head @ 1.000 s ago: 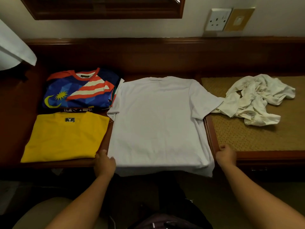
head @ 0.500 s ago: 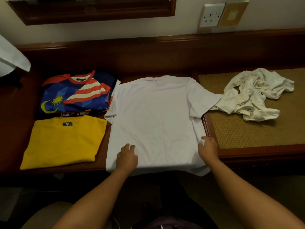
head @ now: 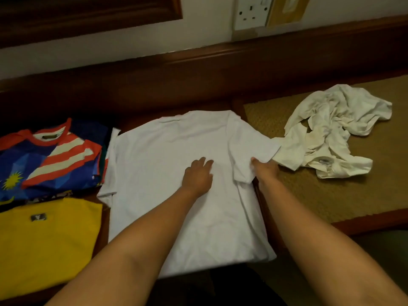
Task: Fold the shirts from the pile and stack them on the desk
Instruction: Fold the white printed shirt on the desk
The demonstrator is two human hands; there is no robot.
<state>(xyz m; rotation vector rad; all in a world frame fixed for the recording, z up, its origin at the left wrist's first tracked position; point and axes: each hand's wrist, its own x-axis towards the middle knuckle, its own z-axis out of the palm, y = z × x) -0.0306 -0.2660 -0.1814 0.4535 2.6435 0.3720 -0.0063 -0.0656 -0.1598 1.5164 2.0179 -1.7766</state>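
Note:
A white T-shirt [head: 167, 164] lies spread flat on the dark wooden desk [head: 176, 100], its hem hanging over the front edge. My left hand [head: 197, 176] presses flat on the middle of the shirt with straight fingers. My right hand [head: 263, 170] holds the shirt's right sleeve at its edge, fingers tucked under the cloth. A crumpled cream shirt [head: 331, 133] lies on the woven mat [head: 353, 195] to the right. At left sit a folded yellow shirt [head: 44, 246] and a folded blue, red and white flag-pattern shirt [head: 50, 160].
A raised wooden back rail [head: 242, 62] runs behind the desk under the wall, with a white wall socket [head: 251, 12] above. Below the desk's front edge the floor is dark.
Both hands have moved from the shirt's hem up its body: the left to the middle, the right to the right sleeve. The camera has come closer and tilted.

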